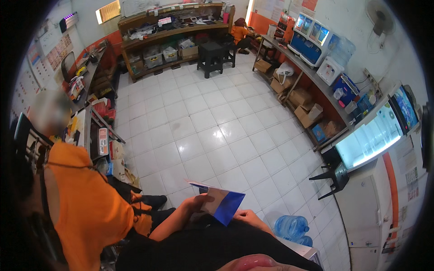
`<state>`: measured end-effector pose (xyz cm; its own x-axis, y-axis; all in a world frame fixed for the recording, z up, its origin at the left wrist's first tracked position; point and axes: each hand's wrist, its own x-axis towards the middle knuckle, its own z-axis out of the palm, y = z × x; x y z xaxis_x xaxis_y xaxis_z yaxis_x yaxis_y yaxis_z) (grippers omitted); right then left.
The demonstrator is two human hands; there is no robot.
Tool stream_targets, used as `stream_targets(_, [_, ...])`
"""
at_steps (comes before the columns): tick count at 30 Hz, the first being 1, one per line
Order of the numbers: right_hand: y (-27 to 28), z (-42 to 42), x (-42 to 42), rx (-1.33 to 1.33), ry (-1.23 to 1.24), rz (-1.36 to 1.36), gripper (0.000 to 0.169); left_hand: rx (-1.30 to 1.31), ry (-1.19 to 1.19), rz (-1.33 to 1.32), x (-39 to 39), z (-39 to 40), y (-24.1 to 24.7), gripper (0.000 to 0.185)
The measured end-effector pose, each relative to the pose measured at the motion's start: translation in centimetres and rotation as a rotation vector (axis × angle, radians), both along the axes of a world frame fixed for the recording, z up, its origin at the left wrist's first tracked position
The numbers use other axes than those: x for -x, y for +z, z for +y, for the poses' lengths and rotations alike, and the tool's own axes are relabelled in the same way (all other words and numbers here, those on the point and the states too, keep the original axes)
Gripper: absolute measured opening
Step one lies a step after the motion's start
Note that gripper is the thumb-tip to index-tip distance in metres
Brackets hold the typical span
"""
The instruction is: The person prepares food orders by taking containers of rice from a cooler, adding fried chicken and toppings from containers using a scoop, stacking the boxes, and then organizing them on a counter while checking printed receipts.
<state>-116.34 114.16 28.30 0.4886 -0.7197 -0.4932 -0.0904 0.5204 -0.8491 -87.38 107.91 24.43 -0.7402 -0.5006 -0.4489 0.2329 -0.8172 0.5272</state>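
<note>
My left hand (200,203) grips a flat folded paper piece (225,204) by its left side, thumb on top. The piece has a beige panel, a wide blue band and a thin reddish edge at the far left; it is held tilted in front of my black clothing (203,244). Close by its lower right edge is my right hand (249,216), with curled fingers. Whether those fingers pinch the paper is hidden from view.
A person in an orange top (84,196) is close on my left, beside a scale (103,141). Blue water bottles (291,227) stand at lower right. Farther off are a black stool (209,56), wooden shelving (152,39), a lit fridge (369,135) and a crouching person (240,33).
</note>
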Motion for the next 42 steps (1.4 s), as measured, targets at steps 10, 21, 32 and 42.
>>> stream_targets(10, [0.3,-21.4,-5.7,-0.016,-0.05,-0.152,0.016,0.21,0.236,0.071,-4.9,-20.2,2.1,0.062])
stream_targets(21, [2.7,-47.3,-18.2,-0.051,0.513,-0.051,0.019,-0.039,0.697,0.085,-15.4,-30.3,0.6,0.057])
stream_targets(32, [6.8,-66.4,-31.4,0.007,0.948,-0.3,0.013,-0.19,1.237,-0.073,-21.1,-37.1,3.6,0.054])
stream_targets(42, [7.8,-72.6,-48.8,0.07,1.423,-0.686,0.032,0.114,1.564,0.242,-28.2,-39.6,-2.0,0.064])
